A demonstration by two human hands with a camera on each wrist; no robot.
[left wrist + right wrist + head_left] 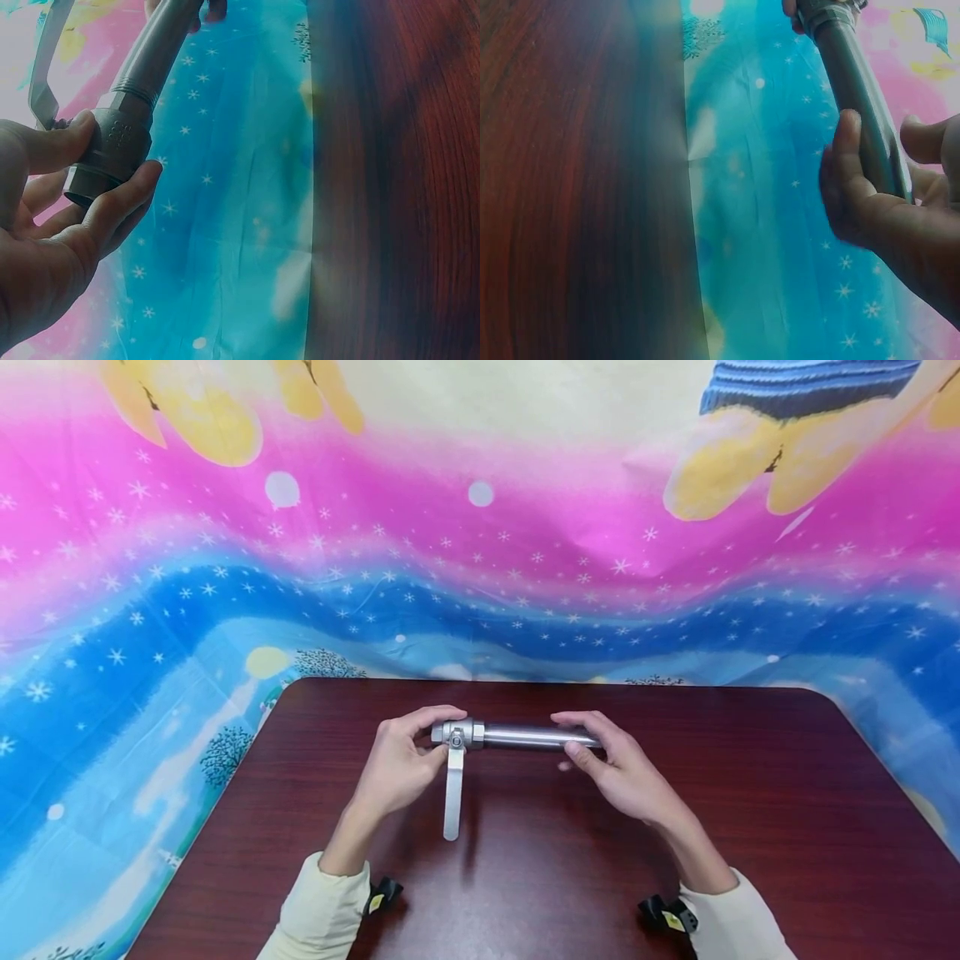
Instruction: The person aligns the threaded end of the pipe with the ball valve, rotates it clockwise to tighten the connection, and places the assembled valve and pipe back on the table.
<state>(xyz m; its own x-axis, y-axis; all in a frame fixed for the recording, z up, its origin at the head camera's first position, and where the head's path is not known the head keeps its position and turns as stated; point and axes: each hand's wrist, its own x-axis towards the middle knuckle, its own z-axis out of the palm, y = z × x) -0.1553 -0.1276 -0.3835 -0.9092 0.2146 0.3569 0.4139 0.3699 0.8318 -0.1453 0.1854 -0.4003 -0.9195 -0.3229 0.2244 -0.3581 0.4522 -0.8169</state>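
A metal ball valve [457,734] with a long flat lever handle [453,797] is joined to a straight steel pipe [521,736]. My left hand [397,768] grips the valve body at its left end, thumb on the near side and fingers behind. In the left wrist view, threads show where the pipe [154,56] meets the valve's hex end. Around the pipe's right end my right hand [618,768] is loosely curled. The right wrist view has its fingers along one side of the pipe [862,97] and the thumb on the other. The lever points toward me, held above the table.
Under both hands lies a dark red wood-grain table [540,860] with rounded far corners. A printed cloth [480,527] in pink and blue with snowflakes hangs behind it and down its sides. Black wrist cameras [667,914] sit at both cuffs.
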